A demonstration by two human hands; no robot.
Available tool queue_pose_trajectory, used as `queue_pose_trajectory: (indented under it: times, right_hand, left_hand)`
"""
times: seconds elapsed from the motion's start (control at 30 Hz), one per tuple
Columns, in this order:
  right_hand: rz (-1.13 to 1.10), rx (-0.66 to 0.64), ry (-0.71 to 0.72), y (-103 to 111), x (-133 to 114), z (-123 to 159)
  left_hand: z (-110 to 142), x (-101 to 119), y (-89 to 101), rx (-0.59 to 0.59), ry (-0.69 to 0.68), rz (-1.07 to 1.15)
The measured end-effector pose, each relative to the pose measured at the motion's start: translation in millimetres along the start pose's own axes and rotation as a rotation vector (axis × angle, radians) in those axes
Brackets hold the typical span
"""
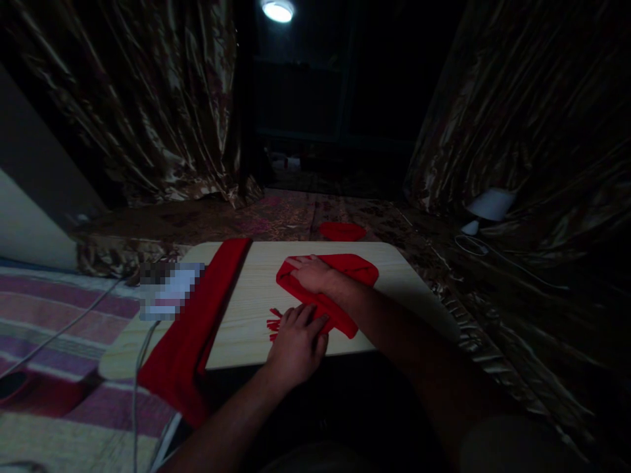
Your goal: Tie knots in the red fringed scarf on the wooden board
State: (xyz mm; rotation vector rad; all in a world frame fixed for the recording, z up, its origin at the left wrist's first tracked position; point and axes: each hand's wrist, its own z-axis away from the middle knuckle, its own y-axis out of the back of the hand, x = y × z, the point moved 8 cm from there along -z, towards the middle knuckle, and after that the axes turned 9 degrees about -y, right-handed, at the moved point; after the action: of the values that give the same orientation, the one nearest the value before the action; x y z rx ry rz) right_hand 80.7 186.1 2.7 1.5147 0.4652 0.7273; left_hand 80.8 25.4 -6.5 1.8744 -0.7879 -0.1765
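Note:
A folded red cloth (357, 268) with a fringe lies on a pale wooden board (246, 295). My right hand (310, 274) lies flat on the cloth's upper left part, fingers stretched out and pressing it down. My left hand (296, 341) rests on the cloth's near end beside the red fringe (273, 323), fingers spread flat. Neither hand grips anything.
A long red cloth (197, 328) hangs over the board's left side. A small red piece (342, 230) lies beyond the board. A blurred object (170, 292) and cables (138, 374) sit at left, on a striped mat (54, 309). Shiny curtains (148, 98) surround; a white lamp (488, 205) lies right.

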Motion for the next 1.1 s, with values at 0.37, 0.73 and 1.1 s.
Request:
queue_pose_trajectory:
  times: [0.37,0.73,1.1]
  right_hand:
    - [0.094,0.143,-0.136,18.7,11.1,-18.9]
    - [-0.114,-0.003,-0.148,24.7,19.3,-12.8]
    - [-0.503,-0.026,-0.417,21.0,106.2,127.1]
  left_hand:
    - [-0.8,2.1,-0.5,0.007,-0.073,0.084]
    - [2.7,-1.9,0.3,0.037,-0.059,0.163]
    - [-19.9,-53.2,29.2,0.095,0.213,0.423]
